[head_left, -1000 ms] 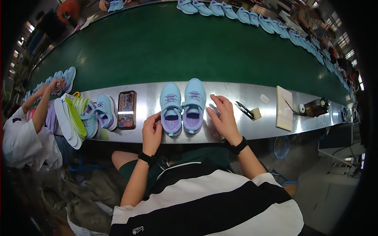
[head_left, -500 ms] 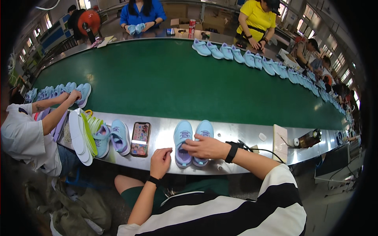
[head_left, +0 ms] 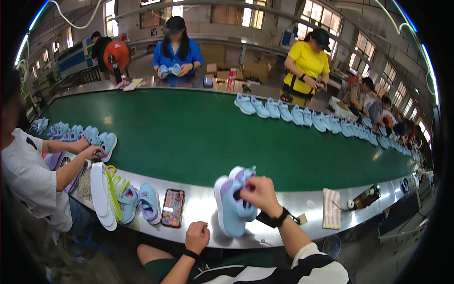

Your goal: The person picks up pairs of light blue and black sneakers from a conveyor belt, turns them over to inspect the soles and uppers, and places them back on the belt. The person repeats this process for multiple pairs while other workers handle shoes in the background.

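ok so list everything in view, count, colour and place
Held shoes: 2, blue, over ledge
Phone: 1, dark, on ledge
Loose shoes: 2, blue, left of phone
Insoles: several, white and lime, ledge left
Notepad: 1, cream, ledge right
Bottle: 1, brown, right of notepad
Belt: 1, green, centre
Shoe rows: many, blue, belt's far and left edges
Fan: 1, orange, back left
Co-workers: several, mixed tops, around belt
Wristbands: 2, black, own wrists
Right hand: 1, bare, gripping held shoes
Left hand: 1, bare, near ledge

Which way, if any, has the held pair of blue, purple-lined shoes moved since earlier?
Yes: the pair, in the right hand, has moved upward in view against the near edge of the flat green belt.
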Available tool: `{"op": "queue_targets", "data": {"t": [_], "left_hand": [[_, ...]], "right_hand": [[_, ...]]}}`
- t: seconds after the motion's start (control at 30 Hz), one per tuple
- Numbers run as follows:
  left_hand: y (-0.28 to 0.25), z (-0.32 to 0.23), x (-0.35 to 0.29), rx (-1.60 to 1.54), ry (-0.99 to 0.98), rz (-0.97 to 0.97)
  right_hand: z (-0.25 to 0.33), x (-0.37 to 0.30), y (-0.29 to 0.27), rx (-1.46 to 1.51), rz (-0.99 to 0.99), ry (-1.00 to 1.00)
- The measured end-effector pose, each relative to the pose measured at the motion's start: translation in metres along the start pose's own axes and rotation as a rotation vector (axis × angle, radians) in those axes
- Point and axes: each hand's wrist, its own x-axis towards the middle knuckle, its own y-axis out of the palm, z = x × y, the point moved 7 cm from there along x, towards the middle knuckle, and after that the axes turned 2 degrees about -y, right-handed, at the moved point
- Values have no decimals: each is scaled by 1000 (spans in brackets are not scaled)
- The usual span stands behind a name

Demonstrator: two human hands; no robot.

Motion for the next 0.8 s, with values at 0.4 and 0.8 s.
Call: {"op": "queue_targets", "data": {"t": [0.4,0.8], "left_hand": [[1,5,1,-21,-8,-14],[10,14,-6,-53,-54,31]], "right_hand": [[6,257,-98,-200,-444,-157],[-44,-135,35,363,417,283]]}}
